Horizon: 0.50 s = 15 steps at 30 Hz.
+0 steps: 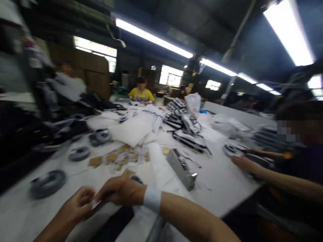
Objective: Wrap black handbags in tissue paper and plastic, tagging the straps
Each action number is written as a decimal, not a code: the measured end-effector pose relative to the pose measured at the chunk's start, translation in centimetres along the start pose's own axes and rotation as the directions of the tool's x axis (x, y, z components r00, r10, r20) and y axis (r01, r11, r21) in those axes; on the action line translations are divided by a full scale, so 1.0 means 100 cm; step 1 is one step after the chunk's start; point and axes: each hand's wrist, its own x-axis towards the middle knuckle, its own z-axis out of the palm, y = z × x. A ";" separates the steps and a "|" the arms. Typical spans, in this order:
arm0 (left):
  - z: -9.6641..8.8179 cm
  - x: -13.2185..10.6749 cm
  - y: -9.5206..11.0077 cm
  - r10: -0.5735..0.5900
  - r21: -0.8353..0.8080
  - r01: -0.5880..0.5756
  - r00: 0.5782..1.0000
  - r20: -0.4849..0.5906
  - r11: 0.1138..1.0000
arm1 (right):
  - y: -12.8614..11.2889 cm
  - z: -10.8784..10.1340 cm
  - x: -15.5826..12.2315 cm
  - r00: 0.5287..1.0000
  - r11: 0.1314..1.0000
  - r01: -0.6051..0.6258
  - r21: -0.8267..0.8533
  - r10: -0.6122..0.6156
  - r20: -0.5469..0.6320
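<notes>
My left hand [79, 203] and my right hand [121, 191] meet low in the view, both with fingers pinched together on a small flat pale piece [97, 204] held between them; motion blur hides what it is. A white band [152, 199] wraps my right wrist. Under my hands lies a dark strip [113, 226] on the white table [222, 178]. Brown card tags [117, 156] are scattered just beyond my hands.
A grey tape dispenser [183, 168] stands right of centre. Tape rolls [47, 183] lie at left. White folded fabric [131, 131] and stacked black-and-white goods [186, 126] fill the middle. A co-worker's hand [243, 163] rests at the right edge; other people sit across the table.
</notes>
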 end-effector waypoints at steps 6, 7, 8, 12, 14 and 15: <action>-0.091 -0.063 -0.024 0.071 -0.221 -0.039 0.988 0.137 0.974 | 0.001 -0.010 -0.005 0.990 0.970 0.131 0.204 -0.117 -0.082; -0.092 -0.064 -0.023 0.062 -0.240 -0.027 0.989 0.136 0.970 | 0.000 -0.013 -0.005 0.991 0.970 0.133 0.206 -0.123 -0.057; -0.092 -0.064 -0.022 0.059 -0.259 -0.019 0.987 0.148 0.966 | -0.002 -0.015 -0.006 0.991 0.970 0.137 0.202 -0.134 -0.027; -0.089 -0.061 -0.022 0.069 -0.317 -0.003 0.978 0.196 0.948 | -0.010 -0.022 -0.009 0.977 0.975 0.183 0.129 -0.195 0.083; -0.091 -0.060 -0.024 0.070 -0.337 0.001 0.977 0.199 0.942 | -0.009 -0.022 -0.010 0.965 0.967 0.246 0.068 -0.251 0.078; -0.092 -0.060 -0.025 0.069 -0.345 0.003 0.978 0.196 0.939 | -0.008 -0.022 -0.010 0.957 0.958 0.283 0.037 -0.285 0.062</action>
